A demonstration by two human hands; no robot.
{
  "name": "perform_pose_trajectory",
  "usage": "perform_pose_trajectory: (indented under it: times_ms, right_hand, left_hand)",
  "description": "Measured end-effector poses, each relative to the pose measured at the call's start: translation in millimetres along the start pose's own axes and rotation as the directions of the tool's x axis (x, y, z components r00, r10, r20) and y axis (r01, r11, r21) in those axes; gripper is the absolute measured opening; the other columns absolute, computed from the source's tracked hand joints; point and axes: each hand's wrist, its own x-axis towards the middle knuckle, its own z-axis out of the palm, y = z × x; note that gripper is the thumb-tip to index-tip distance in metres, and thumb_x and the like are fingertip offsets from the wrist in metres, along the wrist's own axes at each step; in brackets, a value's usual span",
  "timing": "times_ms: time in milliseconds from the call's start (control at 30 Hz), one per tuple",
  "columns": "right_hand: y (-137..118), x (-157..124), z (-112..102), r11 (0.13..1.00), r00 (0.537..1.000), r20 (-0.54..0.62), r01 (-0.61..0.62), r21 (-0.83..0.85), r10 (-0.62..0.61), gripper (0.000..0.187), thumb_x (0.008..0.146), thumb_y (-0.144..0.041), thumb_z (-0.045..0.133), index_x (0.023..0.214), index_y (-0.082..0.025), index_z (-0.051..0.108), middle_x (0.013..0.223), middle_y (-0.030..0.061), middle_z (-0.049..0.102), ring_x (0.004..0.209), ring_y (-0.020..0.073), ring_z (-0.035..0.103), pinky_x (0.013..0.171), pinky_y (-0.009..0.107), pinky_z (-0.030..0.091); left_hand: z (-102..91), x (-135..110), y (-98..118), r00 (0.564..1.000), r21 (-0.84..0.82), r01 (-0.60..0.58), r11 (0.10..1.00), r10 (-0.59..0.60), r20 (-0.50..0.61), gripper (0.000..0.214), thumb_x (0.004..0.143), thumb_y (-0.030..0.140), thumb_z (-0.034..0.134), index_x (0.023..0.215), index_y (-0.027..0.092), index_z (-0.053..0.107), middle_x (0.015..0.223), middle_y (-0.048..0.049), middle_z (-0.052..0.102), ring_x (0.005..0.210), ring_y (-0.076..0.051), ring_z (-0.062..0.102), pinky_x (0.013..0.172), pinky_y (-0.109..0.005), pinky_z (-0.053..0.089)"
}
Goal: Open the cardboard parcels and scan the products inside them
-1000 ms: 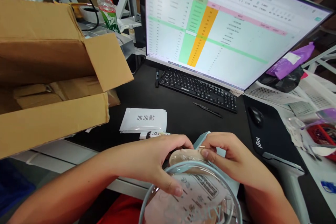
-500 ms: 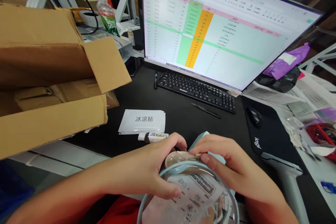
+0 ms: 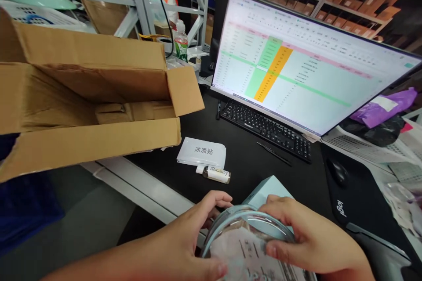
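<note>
A clear, rounded pouch (image 3: 242, 243) with pale blue trim is at the bottom centre, with printed packets showing through its front. My left hand (image 3: 194, 241) grips its left side, thumb across the front and fingers behind. On the upper right rim, my right hand (image 3: 310, 228) holds on with the thumb in front and fingers curled over the edge. Behind the pouch lies a light blue box (image 3: 272, 186), partly hidden by it. A small bottle (image 3: 216, 174) labelled "beauty" and a white sachet (image 3: 201, 151) with Chinese characters lie further back on the black desk.
An open cardboard box (image 3: 99, 140) takes up the left side. Behind are a monitor (image 3: 310, 66), a keyboard (image 3: 263, 127) and a pen (image 3: 273, 153). A mouse (image 3: 336, 171) rests on a black mat at right. Part of another person (image 3: 165, 4) shows behind the metal frame.
My right hand has gone from pinching a beige piece at the pouch's opening to gripping the rim. That piece no longer shows above the rim. The view has swung left.
</note>
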Motion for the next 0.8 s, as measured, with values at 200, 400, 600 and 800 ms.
perform_pose_trajectory:
  times_ms: [200,400,600,800]
  right_hand:
    - [5,-3,1,0.993,0.994,0.019,0.109,0.05,-0.11,0.036,0.089,-0.051,0.067,0.081,-0.017,0.071,0.066,0.0007,0.06,0.07,0.0146,0.052,0.07,0.027,0.042]
    - [13,-5,-2,0.984,0.762,-0.625,0.091,-0.153,-0.168,0.029,0.085,-0.04,0.077,0.112,-0.031,0.075,0.12,0.0065,0.063,0.115,0.0217,0.058,0.099,0.033,0.048]
    - [36,-10,-18,0.997,0.723,-0.687,0.071,-0.026,-0.069,0.025,0.095,-0.043,0.063,0.116,-0.031,0.07,0.115,0.0056,0.068,0.107,0.0192,0.065,0.092,0.031,0.055]
    - [27,1,-10,0.976,0.659,-0.723,0.09,-0.198,-0.207,0.037,0.1,-0.04,0.055,0.136,-0.029,0.058,0.129,0.0092,0.065,0.117,0.022,0.063,0.098,0.04,0.055]
  left_hand:
    - [11.2,5,-12,0.988,-0.139,-0.148,0.979,0.141,-0.058,0.078,0.067,0.034,0.08,0.132,0.028,0.037,0.119,-0.0057,0.058,0.11,-0.024,0.058,0.094,-0.039,0.048]
    - [6.2,16,-14,0.809,-0.189,-0.462,0.867,0.323,-0.491,0.057,0.074,0.033,0.079,0.12,0.024,0.047,0.121,-0.0078,0.059,0.113,-0.022,0.06,0.093,-0.033,0.049]
    - [0.3,20,7,0.26,0.457,-0.698,0.552,0.79,-0.556,0.056,0.073,0.007,0.071,0.121,0.026,0.049,0.127,-0.0087,0.058,0.118,-0.021,0.06,0.095,-0.032,0.053]
    - [-5.8,41,3,0.011,0.792,-0.543,0.278,0.946,-0.324,0.062,0.071,0.0,0.071,0.125,0.021,0.048,0.121,-0.0125,0.062,0.111,-0.024,0.063,0.091,-0.041,0.056]
